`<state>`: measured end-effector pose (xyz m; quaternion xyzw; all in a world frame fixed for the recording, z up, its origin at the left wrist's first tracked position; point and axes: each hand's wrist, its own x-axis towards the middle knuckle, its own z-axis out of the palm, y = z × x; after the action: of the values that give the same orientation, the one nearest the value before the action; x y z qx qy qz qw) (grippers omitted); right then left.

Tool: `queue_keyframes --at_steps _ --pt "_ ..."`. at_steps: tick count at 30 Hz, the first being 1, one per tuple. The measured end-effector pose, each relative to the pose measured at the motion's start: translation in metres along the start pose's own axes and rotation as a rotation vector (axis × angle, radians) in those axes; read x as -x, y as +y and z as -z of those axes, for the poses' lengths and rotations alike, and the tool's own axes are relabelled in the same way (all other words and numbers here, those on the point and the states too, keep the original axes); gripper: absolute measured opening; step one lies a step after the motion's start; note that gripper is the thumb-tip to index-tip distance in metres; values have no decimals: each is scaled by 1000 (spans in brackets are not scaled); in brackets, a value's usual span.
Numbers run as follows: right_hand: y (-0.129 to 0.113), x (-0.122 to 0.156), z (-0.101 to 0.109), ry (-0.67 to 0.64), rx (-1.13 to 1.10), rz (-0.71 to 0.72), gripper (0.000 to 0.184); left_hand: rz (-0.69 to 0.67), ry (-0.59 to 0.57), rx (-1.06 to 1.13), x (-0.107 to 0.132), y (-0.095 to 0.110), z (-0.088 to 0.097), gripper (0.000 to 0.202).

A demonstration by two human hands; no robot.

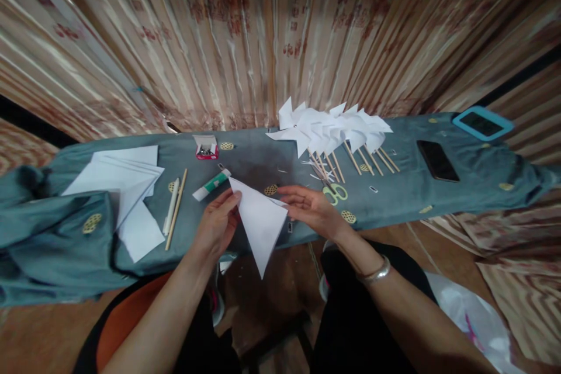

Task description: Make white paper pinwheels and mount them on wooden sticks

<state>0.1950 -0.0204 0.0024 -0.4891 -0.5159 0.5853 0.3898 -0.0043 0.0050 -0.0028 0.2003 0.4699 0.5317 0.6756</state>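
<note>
I pinch the folded paper (pixel 260 223) with my left hand (pixel 217 225) and right hand (pixel 311 209), one on each edge, over the table (pixel 394 193) rim, near the scissors (pixel 335 191) and glue (pixel 211 184).

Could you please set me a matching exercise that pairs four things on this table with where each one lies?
Things:
1. folded white paper
2. scissors
3. phone
4. glue stick

Places:
A. just beyond the left hand
B. far right, near the blue-framed tablet
C. held between both hands
D. just beyond the right hand, below the pinwheels

Pairs: 1-C, 2-D, 3-B, 4-A.
</note>
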Motion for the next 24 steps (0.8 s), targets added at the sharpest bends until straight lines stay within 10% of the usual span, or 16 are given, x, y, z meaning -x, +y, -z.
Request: queue_keyframes --at_steps 7,15,24 --pt "11 -14 -1 163 51 69 40 -163 27 -157 -1 -9 5 37" --pt "13 -22 -2 324 318 129 39 -1203 -291 -1372 18 -16 18 65" --pt "22 -14 11 235 645 237 29 -1221 -277 -1749 4 -25 36 40"
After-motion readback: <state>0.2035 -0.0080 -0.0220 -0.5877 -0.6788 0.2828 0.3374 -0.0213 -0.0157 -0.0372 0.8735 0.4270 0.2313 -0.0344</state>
